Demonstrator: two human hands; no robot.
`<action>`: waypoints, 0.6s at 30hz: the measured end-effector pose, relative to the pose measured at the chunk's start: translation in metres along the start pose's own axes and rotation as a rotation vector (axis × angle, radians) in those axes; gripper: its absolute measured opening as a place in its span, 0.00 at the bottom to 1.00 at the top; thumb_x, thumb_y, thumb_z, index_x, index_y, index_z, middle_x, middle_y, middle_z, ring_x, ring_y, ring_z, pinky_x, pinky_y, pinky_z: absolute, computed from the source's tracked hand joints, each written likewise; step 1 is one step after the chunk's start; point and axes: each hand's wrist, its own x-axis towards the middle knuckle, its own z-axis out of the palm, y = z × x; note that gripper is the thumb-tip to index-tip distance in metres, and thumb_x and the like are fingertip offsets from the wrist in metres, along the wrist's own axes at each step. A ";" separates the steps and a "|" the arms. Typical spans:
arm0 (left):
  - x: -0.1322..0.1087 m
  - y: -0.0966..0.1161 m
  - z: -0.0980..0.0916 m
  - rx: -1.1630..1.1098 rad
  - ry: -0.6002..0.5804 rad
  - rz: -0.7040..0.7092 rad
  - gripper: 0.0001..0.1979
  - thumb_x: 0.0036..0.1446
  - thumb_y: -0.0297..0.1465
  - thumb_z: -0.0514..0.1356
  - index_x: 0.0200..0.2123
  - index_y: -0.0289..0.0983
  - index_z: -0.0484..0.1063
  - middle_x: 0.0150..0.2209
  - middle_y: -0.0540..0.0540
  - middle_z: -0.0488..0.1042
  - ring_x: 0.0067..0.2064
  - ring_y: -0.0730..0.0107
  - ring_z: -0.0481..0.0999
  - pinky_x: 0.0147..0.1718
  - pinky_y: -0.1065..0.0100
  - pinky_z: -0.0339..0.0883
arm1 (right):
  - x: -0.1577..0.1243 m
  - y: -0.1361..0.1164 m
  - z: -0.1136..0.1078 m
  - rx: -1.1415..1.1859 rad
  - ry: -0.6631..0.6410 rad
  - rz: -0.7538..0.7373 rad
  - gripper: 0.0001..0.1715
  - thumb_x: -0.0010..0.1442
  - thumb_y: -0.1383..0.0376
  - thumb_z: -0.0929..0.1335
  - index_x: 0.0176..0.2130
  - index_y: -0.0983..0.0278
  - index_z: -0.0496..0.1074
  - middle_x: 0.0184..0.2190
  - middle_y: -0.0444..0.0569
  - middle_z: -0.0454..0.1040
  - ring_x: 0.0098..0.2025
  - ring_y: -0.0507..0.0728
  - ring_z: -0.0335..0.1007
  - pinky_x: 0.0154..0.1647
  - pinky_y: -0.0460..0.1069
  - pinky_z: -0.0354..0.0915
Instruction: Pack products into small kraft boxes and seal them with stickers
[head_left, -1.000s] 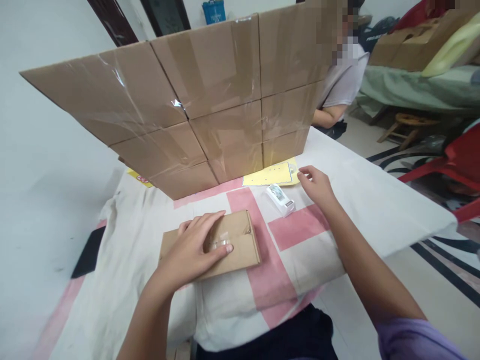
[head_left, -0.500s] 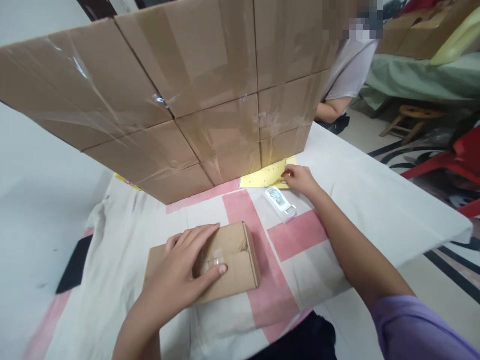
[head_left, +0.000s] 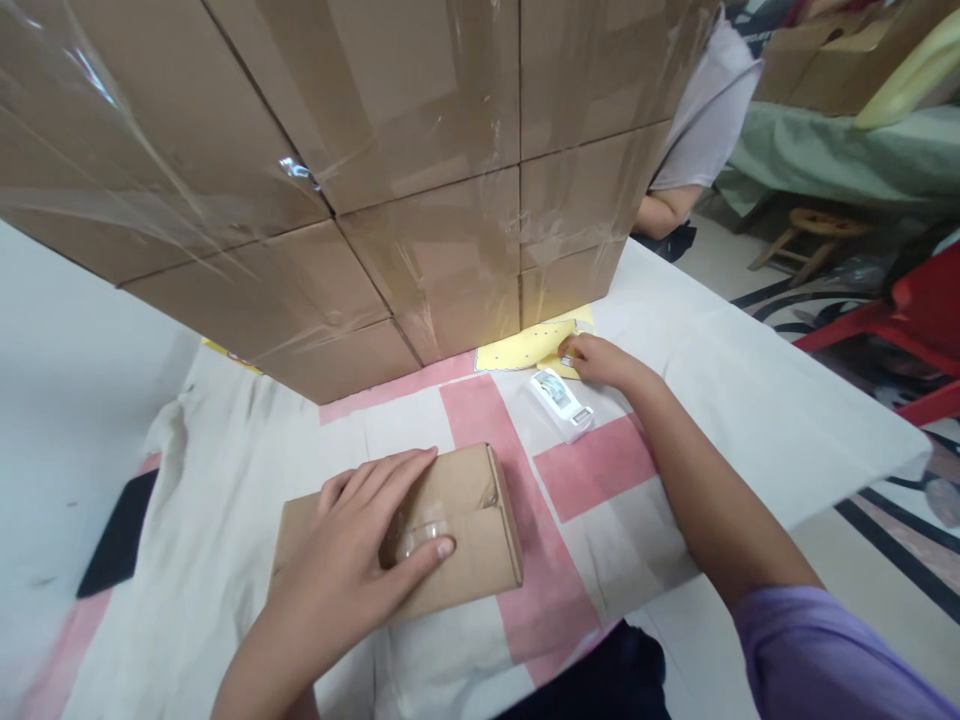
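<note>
My left hand point(head_left: 352, 560) lies flat with fingers spread on a small brown cardboard box point(head_left: 465, 530) sealed with clear tape, near the table's front edge. My right hand point(head_left: 596, 360) reaches to the far side of the table and pinches the corner of a yellow sheet point(head_left: 517, 350) with dotted markings, which lies at the foot of the cardboard wall. A small white device point(head_left: 562, 402) lies just in front of that hand.
A tall wall of taped cardboard boxes point(head_left: 375, 170) stands across the back of the table point(head_left: 750, 380), which has a white and pink cloth. Another person point(head_left: 697, 130) sits behind the wall at the right. Red chairs point(head_left: 915, 330) and a stool point(head_left: 814, 235) stand at right.
My right hand moved forward from beside the white device to the yellow sheet and closed on its corner. The view came closer to the cardboard wall. My left hand stayed on the box.
</note>
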 end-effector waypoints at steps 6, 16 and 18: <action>0.000 -0.001 0.001 0.000 -0.007 -0.005 0.31 0.64 0.50 0.59 0.67 0.51 0.59 0.64 0.46 0.71 0.62 0.50 0.71 0.60 0.49 0.62 | 0.003 0.000 -0.001 -0.005 -0.027 -0.001 0.17 0.61 0.72 0.64 0.48 0.65 0.75 0.39 0.52 0.75 0.33 0.56 0.67 0.34 0.48 0.59; 0.000 -0.001 0.001 -0.003 -0.012 0.008 0.31 0.64 0.48 0.59 0.68 0.51 0.56 0.65 0.45 0.70 0.63 0.50 0.71 0.60 0.49 0.61 | 0.001 -0.014 0.005 -0.058 0.034 0.009 0.11 0.68 0.66 0.60 0.44 0.61 0.71 0.41 0.53 0.72 0.34 0.58 0.65 0.33 0.50 0.53; 0.000 0.000 0.000 0.000 -0.015 0.005 0.31 0.64 0.48 0.59 0.68 0.52 0.56 0.65 0.46 0.70 0.63 0.50 0.71 0.60 0.49 0.60 | -0.001 -0.017 0.006 -0.064 0.055 0.011 0.14 0.70 0.65 0.59 0.45 0.60 0.71 0.42 0.54 0.72 0.34 0.59 0.64 0.33 0.50 0.52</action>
